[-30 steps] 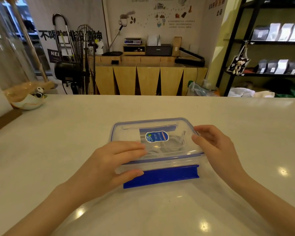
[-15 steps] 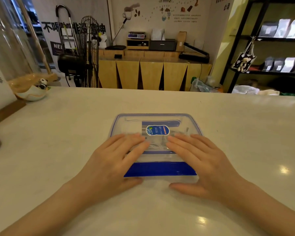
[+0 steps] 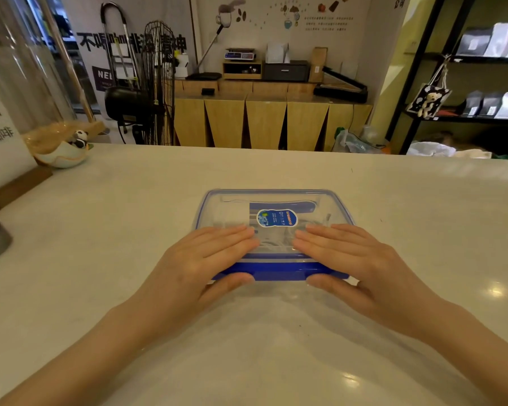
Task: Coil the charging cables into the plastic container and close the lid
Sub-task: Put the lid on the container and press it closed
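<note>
Container [image 3: 273, 206]: clear rect. plastic, blue-rimmed.

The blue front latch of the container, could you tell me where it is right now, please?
In the head view, the latch runs along the container's near edge, between the thumbs of the left hand and right hand.
</note>
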### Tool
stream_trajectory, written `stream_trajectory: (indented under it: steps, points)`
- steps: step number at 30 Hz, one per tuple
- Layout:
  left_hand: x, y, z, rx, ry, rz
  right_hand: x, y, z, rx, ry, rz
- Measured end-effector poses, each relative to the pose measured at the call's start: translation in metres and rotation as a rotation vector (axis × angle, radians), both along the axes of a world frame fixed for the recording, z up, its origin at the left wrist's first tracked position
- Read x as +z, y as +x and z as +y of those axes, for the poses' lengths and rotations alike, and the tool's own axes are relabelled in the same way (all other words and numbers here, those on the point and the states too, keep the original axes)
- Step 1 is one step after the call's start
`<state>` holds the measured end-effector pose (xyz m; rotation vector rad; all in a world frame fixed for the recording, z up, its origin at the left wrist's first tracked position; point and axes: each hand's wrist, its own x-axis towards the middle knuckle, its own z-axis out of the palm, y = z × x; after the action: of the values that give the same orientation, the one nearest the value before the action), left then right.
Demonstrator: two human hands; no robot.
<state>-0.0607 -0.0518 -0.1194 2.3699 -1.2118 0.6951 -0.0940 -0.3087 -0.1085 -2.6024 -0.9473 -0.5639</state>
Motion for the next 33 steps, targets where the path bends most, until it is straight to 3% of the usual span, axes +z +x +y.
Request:
stream_trajectory:
  steps: [7,10,14,18,20,25,29,31,33]
  points:
    - [0.002,0.001,-0.001,-0.008,-0.062,0.054,0.004,0.005,0.000,0.012,0.258,0.122]
    - [0.010,0.003,0.000,-0.015,-0.067,0.112,0.013,0.006,0.001,0.005,0.251,0.198]
    - [0.040,0.018,-0.003,-0.039,-0.144,0.400,0.040,0.023,0.005,-0.024,0.364,0.432]
    - [0.052,0.059,-0.019,0.158,-0.005,0.377,0.043,0.076,0.010,-0.205,0.324,0.368]
    - [0.049,0.081,-0.023,0.229,-0.042,0.429,0.040,0.101,0.008,-0.249,0.324,0.381]
    - [0.043,0.107,-0.024,0.267,-0.285,0.739,0.035,0.128,-0.002,-0.270,0.400,0.713]
    - [0.042,0.113,-0.023,0.360,-0.326,1.235,0.030,0.133,-0.004,-0.346,0.386,0.921]
    - [0.042,0.115,-0.021,0.351,-0.369,1.407,0.029,0.133,-0.004,-0.351,0.432,0.966]
    - [0.041,0.117,-0.018,0.339,-0.374,1.456,0.027,0.132,-0.004,-0.336,0.475,0.943]
